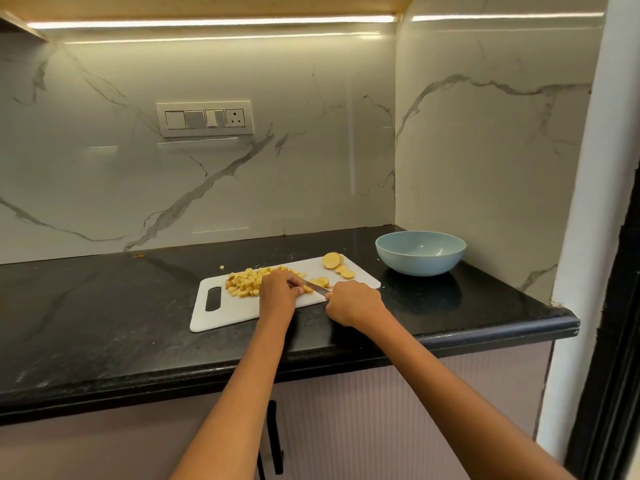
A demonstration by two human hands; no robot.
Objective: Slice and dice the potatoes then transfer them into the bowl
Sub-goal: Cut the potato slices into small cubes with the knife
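A white cutting board (pixel 242 306) lies on the black desk (pixel 104 323), with a blue bowl (pixel 420 252) just beyond its far right corner, near the marble wall. A switch panel (pixel 204 118) sits on the far wall. Potato cubes (pixel 246 281) are heaped on the far left part of the board; round potato slices (pixel 337 265) lie at its far right. The right hand (pixel 355 303) grips a knife (pixel 317 289), its blade pointing left. The left hand (pixel 278 291), fingers curled, presses a potato piece (pixel 320 281) beside the blade.
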